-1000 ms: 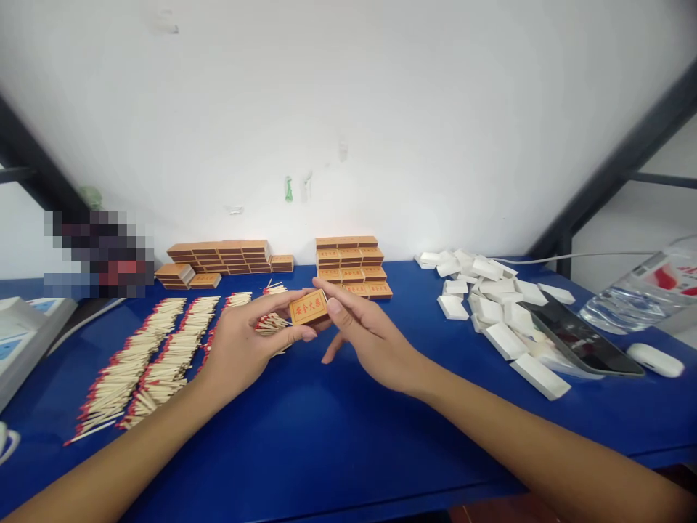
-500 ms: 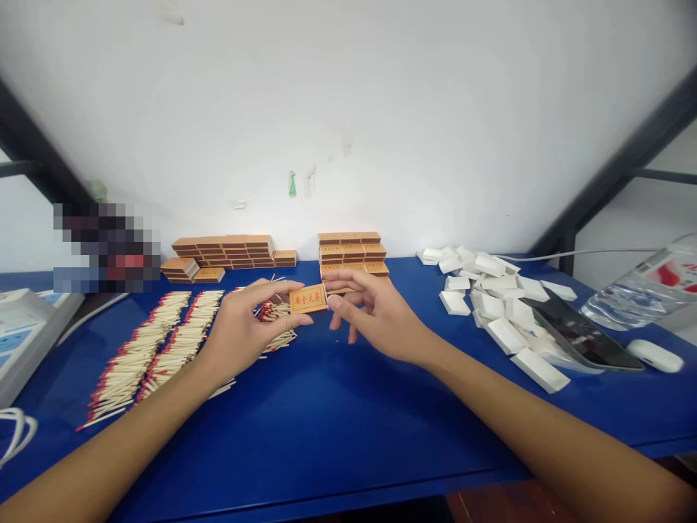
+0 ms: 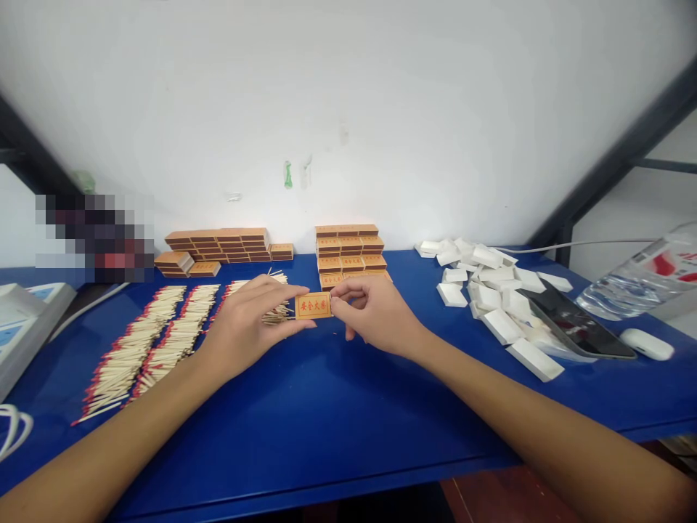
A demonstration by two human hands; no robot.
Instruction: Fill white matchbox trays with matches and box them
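An orange matchbox [image 3: 314,306] with red lettering is held just above the blue table [image 3: 327,421], between both hands. My left hand [image 3: 247,330] grips its left end with thumb and fingers. My right hand [image 3: 375,314] pinches its right end, fingers curled. A small loose bundle of matches [image 3: 275,314] lies just behind my left hand's fingers. Rows of red-tipped matches [image 3: 157,341] spread over the table to the left.
Two stacks of orange matchboxes [image 3: 226,247] [image 3: 351,250] stand against the white wall. A heap of white inner trays [image 3: 490,290] lies at right, beside a dark phone [image 3: 577,327], a white earbud case [image 3: 647,343] and a plastic water bottle [image 3: 642,287]. A white device [image 3: 22,327] sits far left.
Both hands have lowered the matchbox toward the table. My right hand's fingers, spread a second ago, have closed into a pinch on the box's right end.
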